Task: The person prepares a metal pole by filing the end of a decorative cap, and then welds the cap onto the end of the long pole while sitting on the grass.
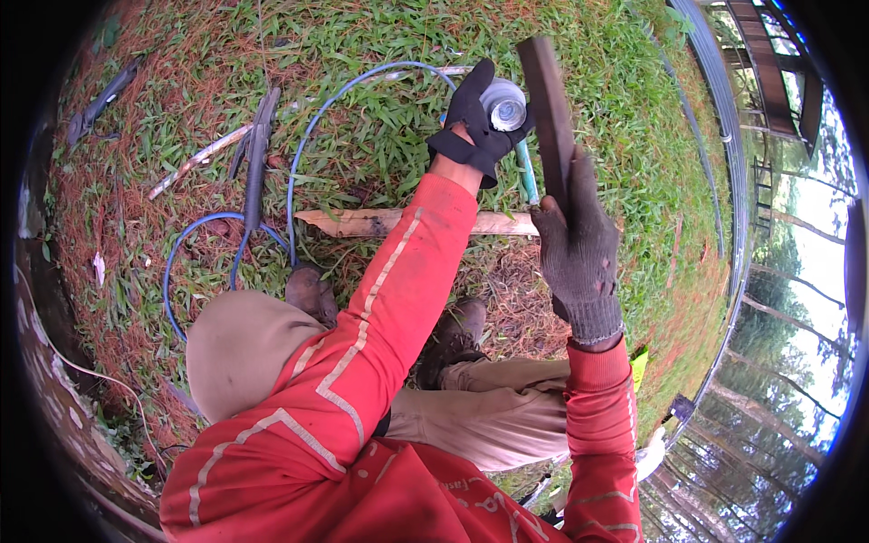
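My left hand (pixel 477 124), in a black glove, is closed round an angle grinder; its grey disc (pixel 507 106) with a shiny centre faces up, and a teal side handle (pixel 527 172) sticks out below. The fingers hide most of its body. My right hand (pixel 579 240), in a dark knitted glove, grips the lower end of a dark, flat, bar-like piece (pixel 545 113), held upright close beside the disc. Whether the two touch I cannot tell. A blue cord (pixel 312 131) curves from near my left hand over the grass.
A pale wooden stake (pixel 353 223) with a pointed end lies beneath my left forearm. Further left are a dark long object (pixel 258 163), a light stick (pixel 199 161) and another dark piece (pixel 104 98). My boots (pixel 453 339) stand on the ground nearby. Black pipes (pixel 724 118) run along the right.
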Tool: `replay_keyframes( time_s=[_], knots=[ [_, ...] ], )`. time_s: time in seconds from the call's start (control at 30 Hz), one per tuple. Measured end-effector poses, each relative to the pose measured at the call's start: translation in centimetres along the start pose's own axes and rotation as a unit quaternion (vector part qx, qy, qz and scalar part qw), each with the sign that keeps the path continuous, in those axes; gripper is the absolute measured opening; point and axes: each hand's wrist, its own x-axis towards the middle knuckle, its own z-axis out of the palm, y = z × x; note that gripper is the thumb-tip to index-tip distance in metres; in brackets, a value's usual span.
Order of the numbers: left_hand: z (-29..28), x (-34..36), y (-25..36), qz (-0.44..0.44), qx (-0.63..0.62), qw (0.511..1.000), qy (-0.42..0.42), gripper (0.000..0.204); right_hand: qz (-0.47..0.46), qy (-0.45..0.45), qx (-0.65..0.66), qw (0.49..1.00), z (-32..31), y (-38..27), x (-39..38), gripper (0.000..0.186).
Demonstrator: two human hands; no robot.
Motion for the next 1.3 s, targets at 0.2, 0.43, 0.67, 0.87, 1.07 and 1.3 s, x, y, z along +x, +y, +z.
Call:
replay_keyframes(
  time_s=[0.2, 0.43, 0.67, 0.87, 1.07, 1.3],
  knots=[
    [0.4, -0.8, -0.4, 0.017, -0.003, 1.000, -0.014, 0.049, 0.029, -0.008, 0.001, 1.000, -0.1, -0.2, -0.3, 0.068],
    [-0.2, -0.6, 1.0, -0.029, -0.056, 0.994, -0.085, 0.044, 0.092, -0.095, 0.009, 0.991, 0.2, -0.1, 0.2, 0.067],
    [-0.2, -0.3, 0.6, -0.059, -0.079, 0.988, -0.120, 0.036, 0.095, -0.112, -0.018, 0.989, 0.4, 0.4, 0.0, 0.069],
    [-0.7, 0.1, 1.1, -0.056, -0.060, 0.977, -0.199, 0.045, 0.124, -0.146, 0.001, 0.981, 0.2, -0.2, 0.5, 0.068],
    [0.0, -0.3, 0.4, 0.007, -0.004, 1.000, -0.001, 0.052, 0.046, -0.013, 0.038, 0.998, 0.1, -0.3, 0.4, 0.067],
    [-0.3, 0.1, 0.0, -0.020, -0.008, 1.000, -0.014, 0.045, -0.038, 0.036, -0.017, 0.999, 0.4, 1.2, -0.3, 0.067]
  ],
)
